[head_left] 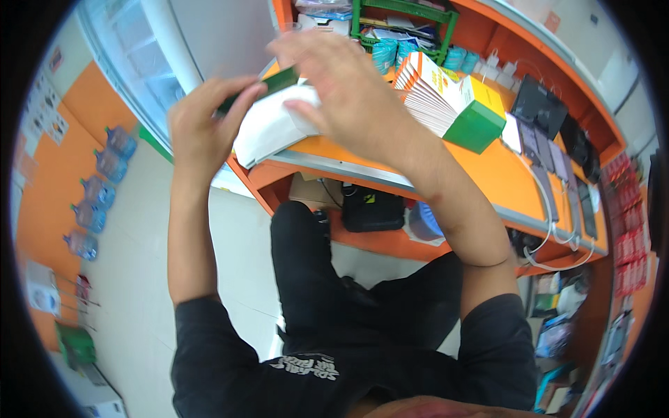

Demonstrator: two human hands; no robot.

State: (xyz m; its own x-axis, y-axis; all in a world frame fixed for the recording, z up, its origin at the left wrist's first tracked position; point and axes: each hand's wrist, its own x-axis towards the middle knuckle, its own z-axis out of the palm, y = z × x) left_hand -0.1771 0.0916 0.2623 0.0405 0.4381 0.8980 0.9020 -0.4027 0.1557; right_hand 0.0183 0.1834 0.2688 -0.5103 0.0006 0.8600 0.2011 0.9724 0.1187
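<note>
Pinched between the thumb and fingers of my left hand [201,120] is a dark green, flat, narrow thing [280,81], raised above the left end of the desk. Its exact kind I cannot make out. My right hand [341,87] is at the far end of this green thing, its fingers apart and somewhat blurred by motion. Whether the right fingers touch it does not show clearly. Below both hands, a white sheet or bag [268,129] lies on the desk corner and is partly hidden by them.
On the orange desk [502,181] stand a fanned row of white-and-orange packets [426,104] and a yellow-green box [481,120]. Several phones [547,150] with white cables lie at the right. A green rack [404,31] is behind. Water bottles [90,212] line the left wall.
</note>
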